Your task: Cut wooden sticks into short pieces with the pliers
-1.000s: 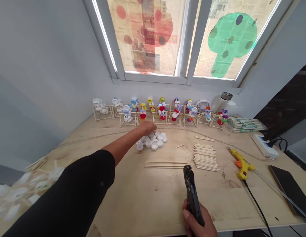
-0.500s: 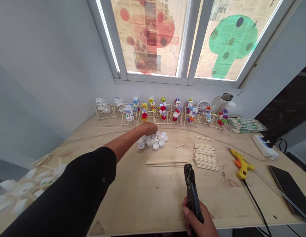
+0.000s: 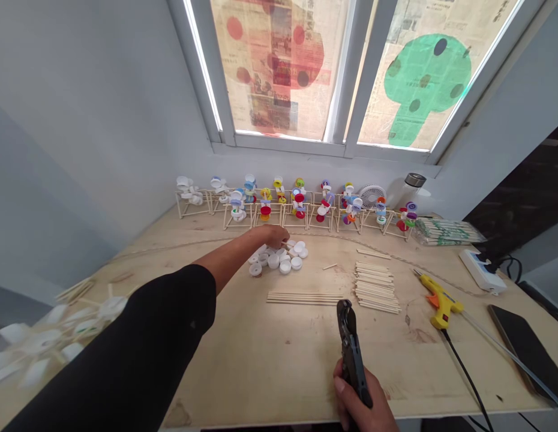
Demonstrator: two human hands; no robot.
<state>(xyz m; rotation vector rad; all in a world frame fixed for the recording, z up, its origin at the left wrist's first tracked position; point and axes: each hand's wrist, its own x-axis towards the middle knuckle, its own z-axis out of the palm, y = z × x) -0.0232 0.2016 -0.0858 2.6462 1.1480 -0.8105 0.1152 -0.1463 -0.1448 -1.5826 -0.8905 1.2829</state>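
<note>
My left hand (image 3: 276,236) reaches over the far edge of a pile of white plastic bottle caps (image 3: 273,261). Its fingers are pinched together and point down; what they hold, if anything, is hidden. At the table's front edge my right hand (image 3: 366,396) is wrapped around a pair of black hand cutters (image 3: 351,348), whose head points up and away from me. Just beyond the cutter head lie several long thin wooden sticks (image 3: 301,298) side by side. A stack of shorter cut sticks (image 3: 375,288) is to their right, and one small stick piece (image 3: 330,266) lies alone.
Small stick frames with coloured bottle-cap wheels (image 3: 299,207) line the back below the window. On the right are a yellow glue gun (image 3: 443,303), a phone (image 3: 526,342), a power strip (image 3: 481,270) and bagged sticks (image 3: 450,231). White cap-and-stick wheels (image 3: 45,342) lie at left.
The view has shifted slightly. My left hand stays at the far side of the caps, and some caps there have moved a little. My right hand keeps the cutters in the same place.
</note>
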